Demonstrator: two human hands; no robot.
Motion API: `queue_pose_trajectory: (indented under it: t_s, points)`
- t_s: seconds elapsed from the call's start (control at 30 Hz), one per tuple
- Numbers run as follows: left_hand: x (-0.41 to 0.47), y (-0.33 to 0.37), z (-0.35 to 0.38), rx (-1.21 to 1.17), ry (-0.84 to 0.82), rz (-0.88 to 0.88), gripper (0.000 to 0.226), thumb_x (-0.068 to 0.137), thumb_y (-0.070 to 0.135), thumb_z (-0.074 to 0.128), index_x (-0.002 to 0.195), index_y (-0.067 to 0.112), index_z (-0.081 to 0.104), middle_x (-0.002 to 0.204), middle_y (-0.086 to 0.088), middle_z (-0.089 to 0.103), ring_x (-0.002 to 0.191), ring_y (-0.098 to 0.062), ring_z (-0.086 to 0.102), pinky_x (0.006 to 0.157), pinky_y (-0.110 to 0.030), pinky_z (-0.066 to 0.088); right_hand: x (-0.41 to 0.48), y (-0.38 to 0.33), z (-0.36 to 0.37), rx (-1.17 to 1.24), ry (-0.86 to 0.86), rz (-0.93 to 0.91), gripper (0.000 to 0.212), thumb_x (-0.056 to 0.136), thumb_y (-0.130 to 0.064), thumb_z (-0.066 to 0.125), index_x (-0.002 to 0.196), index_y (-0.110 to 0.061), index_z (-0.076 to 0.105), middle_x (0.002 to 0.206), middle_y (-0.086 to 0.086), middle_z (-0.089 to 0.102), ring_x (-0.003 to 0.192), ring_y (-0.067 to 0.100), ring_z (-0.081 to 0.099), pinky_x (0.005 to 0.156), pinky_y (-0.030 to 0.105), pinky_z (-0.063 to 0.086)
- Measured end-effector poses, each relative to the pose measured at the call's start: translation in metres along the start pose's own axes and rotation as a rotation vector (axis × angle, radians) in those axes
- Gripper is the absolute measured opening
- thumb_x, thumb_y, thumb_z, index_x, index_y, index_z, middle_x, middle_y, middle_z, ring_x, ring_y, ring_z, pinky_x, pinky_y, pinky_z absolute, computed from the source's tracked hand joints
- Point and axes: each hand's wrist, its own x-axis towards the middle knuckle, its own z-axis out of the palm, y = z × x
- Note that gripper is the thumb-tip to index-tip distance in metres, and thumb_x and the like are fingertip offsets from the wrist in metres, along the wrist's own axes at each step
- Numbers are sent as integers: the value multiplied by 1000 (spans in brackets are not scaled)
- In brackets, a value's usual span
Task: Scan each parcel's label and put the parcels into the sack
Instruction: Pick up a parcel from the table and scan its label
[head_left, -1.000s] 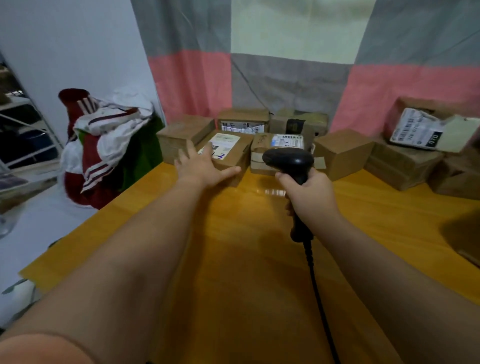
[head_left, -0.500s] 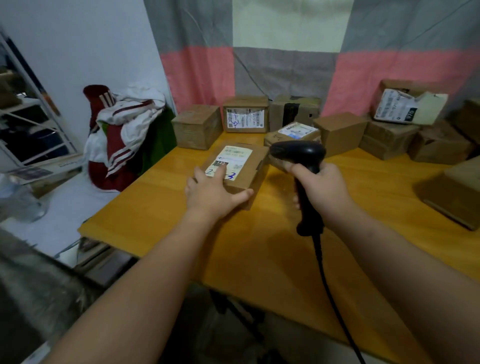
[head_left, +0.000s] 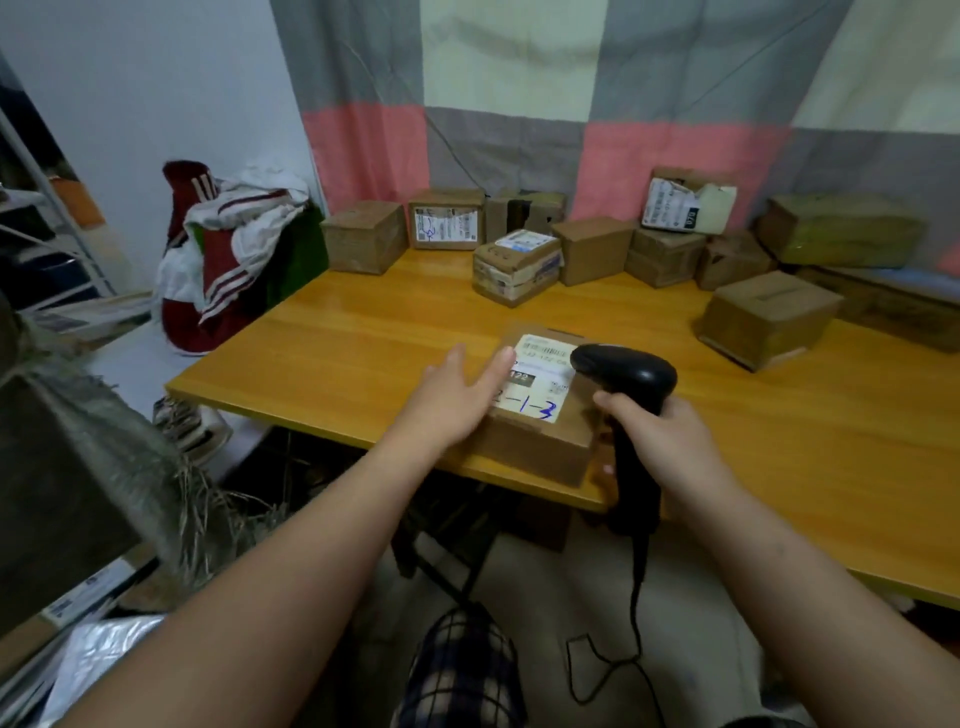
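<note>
Head view: scanner (head_left: 628, 374) beside parcel label (head_left: 543, 382), blue handwritten "2-1-3", "122"

My left hand (head_left: 457, 400) lies flat, fingers straight, on the brown parcel (head_left: 540, 447) at the near edge of the yellow table (head_left: 353, 343), with the fingertips touching its white label (head_left: 540, 379). My right hand (head_left: 670, 441) grips the handle of the black corded scanner (head_left: 631, 371), whose head hangs over the label's right edge. More cardboard boxes (head_left: 363, 236) stand along the table's far side.
</note>
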Motion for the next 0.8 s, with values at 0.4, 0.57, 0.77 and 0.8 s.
queue_pose_trajectory:
  t_s: [0.4,0.57,0.77,0.8]
  points:
    - [-1,-4,21,-466,-145,-25,58,77,31,79,117,16,40,94,4,62,79,-4,59,56,-15,41,-20,3,-10,237,8,-150,11,88,-27,67,97,-31,65,83,-20,73,81,2,69,68,20,51]
    - [-1,-14,22,-607,-101,9,66,72,33,81,114,25,31,93,6,68,73,0,68,61,-14,48,-24,9,-9,251,-49,-268,21,87,-23,68,98,-39,61,90,-29,70,89,-10,64,65,8,50]
    - [2,-13,20,-380,56,122,93,61,39,87,136,17,38,117,6,60,92,-3,56,75,-19,44,-20,10,-13,61,84,-355,34,82,-26,73,108,-35,53,103,-23,57,94,-23,51,65,-3,40]
    - [3,-12,19,-320,100,136,91,61,42,87,135,14,42,118,5,60,91,-4,54,74,-19,42,-21,9,-14,1,114,-406,37,81,-26,75,107,-38,52,107,-26,49,92,-28,47,68,-5,37]
